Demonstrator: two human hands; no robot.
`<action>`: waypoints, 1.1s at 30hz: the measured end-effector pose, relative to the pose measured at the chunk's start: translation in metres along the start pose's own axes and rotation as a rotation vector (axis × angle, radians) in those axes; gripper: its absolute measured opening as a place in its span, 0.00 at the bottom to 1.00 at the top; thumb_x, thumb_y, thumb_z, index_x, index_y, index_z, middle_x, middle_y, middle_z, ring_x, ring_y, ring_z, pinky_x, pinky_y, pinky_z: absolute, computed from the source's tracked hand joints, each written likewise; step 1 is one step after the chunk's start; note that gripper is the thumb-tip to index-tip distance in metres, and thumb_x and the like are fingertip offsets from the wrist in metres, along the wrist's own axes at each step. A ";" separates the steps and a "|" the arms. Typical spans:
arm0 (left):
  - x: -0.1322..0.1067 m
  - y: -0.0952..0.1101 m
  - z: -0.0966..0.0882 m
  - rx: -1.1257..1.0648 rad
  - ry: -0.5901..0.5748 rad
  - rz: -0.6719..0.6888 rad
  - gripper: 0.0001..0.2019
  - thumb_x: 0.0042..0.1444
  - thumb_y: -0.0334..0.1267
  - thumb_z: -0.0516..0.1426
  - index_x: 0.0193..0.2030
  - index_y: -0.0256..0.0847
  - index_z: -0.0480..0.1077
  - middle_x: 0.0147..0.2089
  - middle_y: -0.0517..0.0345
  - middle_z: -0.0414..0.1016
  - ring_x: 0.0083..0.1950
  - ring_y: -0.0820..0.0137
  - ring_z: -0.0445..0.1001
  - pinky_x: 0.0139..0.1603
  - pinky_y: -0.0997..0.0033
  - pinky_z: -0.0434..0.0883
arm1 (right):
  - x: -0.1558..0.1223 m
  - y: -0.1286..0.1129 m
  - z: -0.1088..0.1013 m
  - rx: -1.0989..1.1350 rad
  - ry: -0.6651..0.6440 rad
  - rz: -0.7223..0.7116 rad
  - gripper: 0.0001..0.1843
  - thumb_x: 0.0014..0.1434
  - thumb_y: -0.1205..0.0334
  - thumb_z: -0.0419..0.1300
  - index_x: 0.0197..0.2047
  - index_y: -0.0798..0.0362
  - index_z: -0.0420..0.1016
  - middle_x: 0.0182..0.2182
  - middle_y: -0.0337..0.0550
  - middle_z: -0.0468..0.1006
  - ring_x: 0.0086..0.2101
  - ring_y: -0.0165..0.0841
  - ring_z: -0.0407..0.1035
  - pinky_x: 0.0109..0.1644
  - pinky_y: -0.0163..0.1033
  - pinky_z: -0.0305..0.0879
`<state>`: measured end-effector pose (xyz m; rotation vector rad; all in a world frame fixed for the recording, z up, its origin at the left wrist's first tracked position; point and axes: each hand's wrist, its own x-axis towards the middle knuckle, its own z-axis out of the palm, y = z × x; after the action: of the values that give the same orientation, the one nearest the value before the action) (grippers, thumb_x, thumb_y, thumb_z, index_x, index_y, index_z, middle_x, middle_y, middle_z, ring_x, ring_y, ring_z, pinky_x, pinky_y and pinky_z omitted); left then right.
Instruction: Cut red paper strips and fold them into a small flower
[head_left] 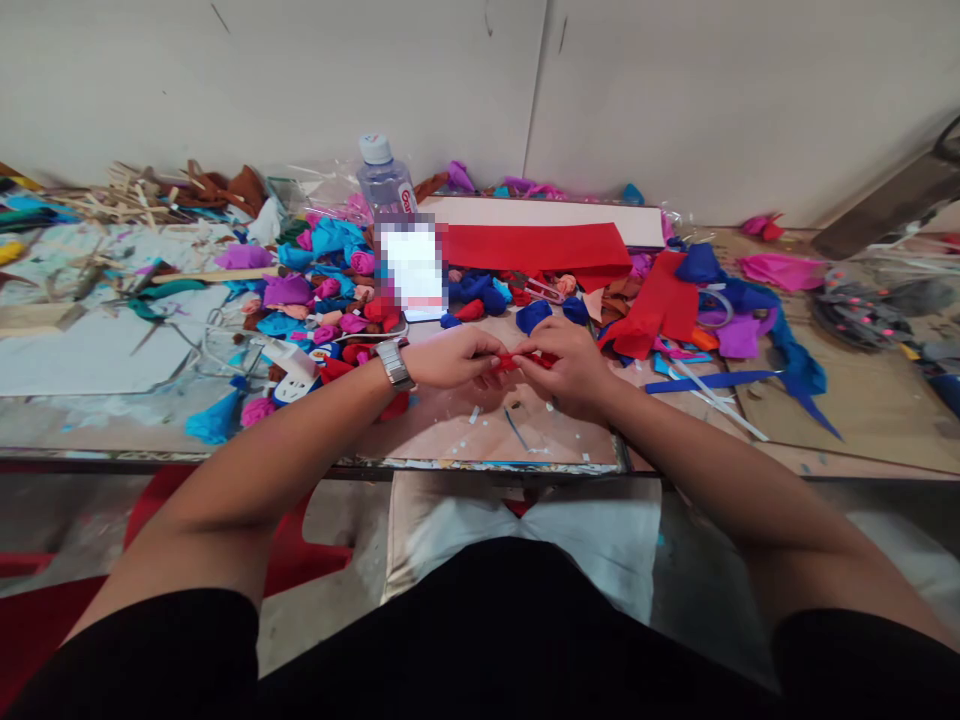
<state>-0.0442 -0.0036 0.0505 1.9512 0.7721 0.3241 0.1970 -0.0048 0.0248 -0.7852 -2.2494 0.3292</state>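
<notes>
Just above the tabletop, a small piece of red crepe paper [508, 362] is pinched between my two hands. My left hand [456, 358], with a metal watch [395, 366] at the wrist, grips its left end between thumb and fingers. The fingers of my right hand [568, 362] are closed on its right part and hide some of it. Dark blue paper pieces [534, 317] lie right behind my right hand. A long red crepe paper strip [540, 250] is farther back, with a folded red sheet [654, 308] to the right.
A plastic bottle [386, 185] stands at the back beside a lit, blurred phone [414, 272]. Crumpled paper flowers [330, 300] in several colours pile up left of centre. A white power strip [294, 375] with a cable sits near my left forearm. Thin sticks [142, 200] lie far left.
</notes>
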 end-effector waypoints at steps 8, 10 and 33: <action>0.001 -0.007 -0.009 0.128 0.031 -0.049 0.12 0.68 0.36 0.55 0.46 0.36 0.80 0.43 0.49 0.87 0.41 0.68 0.87 0.42 0.74 0.81 | 0.001 0.007 -0.001 -0.038 -0.018 0.021 0.06 0.63 0.62 0.67 0.39 0.51 0.87 0.33 0.46 0.83 0.39 0.41 0.75 0.45 0.46 0.67; 0.002 -0.009 -0.011 0.085 0.039 -0.099 0.12 0.67 0.35 0.55 0.46 0.35 0.80 0.42 0.49 0.87 0.41 0.67 0.87 0.42 0.73 0.81 | 0.001 0.010 0.000 -0.053 -0.019 0.041 0.06 0.63 0.62 0.67 0.37 0.51 0.86 0.32 0.45 0.83 0.38 0.40 0.75 0.45 0.46 0.67; 0.000 -0.010 -0.008 0.268 0.210 -0.018 0.13 0.63 0.44 0.60 0.44 0.38 0.82 0.37 0.55 0.85 0.36 0.70 0.81 0.37 0.73 0.74 | 0.004 0.018 -0.002 0.043 0.009 0.148 0.07 0.61 0.61 0.67 0.37 0.52 0.87 0.32 0.43 0.86 0.34 0.36 0.76 0.41 0.40 0.65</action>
<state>-0.0521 0.0053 0.0463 2.1821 1.0114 0.4386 0.2046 0.0119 0.0206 -0.9314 -2.1734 0.4416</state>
